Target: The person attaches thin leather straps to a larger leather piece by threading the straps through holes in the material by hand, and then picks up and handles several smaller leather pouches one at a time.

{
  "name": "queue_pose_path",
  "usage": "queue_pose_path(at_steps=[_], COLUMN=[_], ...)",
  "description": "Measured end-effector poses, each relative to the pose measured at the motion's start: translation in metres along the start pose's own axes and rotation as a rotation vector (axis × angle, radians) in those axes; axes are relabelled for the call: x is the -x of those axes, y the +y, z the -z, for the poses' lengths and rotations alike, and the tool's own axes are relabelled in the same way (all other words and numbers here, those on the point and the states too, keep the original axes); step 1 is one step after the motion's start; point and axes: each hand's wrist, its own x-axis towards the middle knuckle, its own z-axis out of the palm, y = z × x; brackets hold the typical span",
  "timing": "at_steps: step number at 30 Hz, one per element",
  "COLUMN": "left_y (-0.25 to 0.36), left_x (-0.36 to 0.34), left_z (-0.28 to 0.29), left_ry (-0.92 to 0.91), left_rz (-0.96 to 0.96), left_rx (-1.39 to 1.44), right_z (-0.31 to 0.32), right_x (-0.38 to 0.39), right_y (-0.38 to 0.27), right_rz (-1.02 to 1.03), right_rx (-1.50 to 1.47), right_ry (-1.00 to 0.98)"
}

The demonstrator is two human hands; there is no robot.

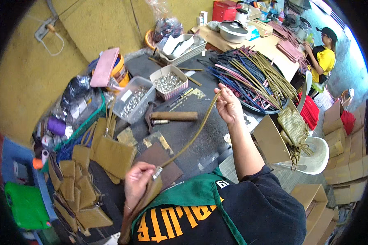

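A thin olive strap (196,135) runs slantwise between my two hands, bowed slightly. My left hand (137,183), low near my apron, is closed on its lower end beside a small silver metal fitting (157,172). From there a wider olive-brown piece (151,192) hangs along my front. My right hand (229,106), raised farther off to the right, pinches the strap's upper end. Below the strap, a flat brown pad (164,157) lies on the dark table (208,118). A hammer (173,116) with a wooden handle rests beyond it.
Olive pouches (79,183) pile up at left. Bins of metal parts (133,102) (169,81) stand behind the hammer. A round tray holds many coloured straps (253,77). At right are a cardboard box (270,139) and white chair (315,157). A person in yellow (325,61) works far right.
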Motion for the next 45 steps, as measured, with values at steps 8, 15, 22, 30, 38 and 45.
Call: queue_pose_path(at_steps=[8,15,22,30,38,45], left_y=[-0.003,-0.006,-0.006,-0.006,-0.007,-0.004], left_x=[0.011,0.010,0.012,0.015,0.016,0.015], left_z=[-0.031,-0.031,-0.032,-0.033,-0.032,-0.033], left_ry=[-0.152,-0.152,-0.128,-0.119,-0.096,-0.054], left_rz=[0.129,0.148,0.142,0.130,0.009,-0.103], left_rx=[0.222,0.280,0.246,0.234,0.176,-0.021], right_z=[0.011,0.008,0.004,0.002,-0.001,0.002], right_x=[-0.032,-0.029,-0.025,-0.021,-0.021,-0.019], right_y=[0.004,-0.003,-0.010,-0.014,-0.019,-0.019], right_rz=[-0.010,0.007,0.022,0.022,0.045,0.059], right_rx=[-0.233,-0.200,-0.182,-0.170,-0.164,-0.155], right_ry=[-0.191,-0.215,-0.264,-0.264,-0.316,-0.338])
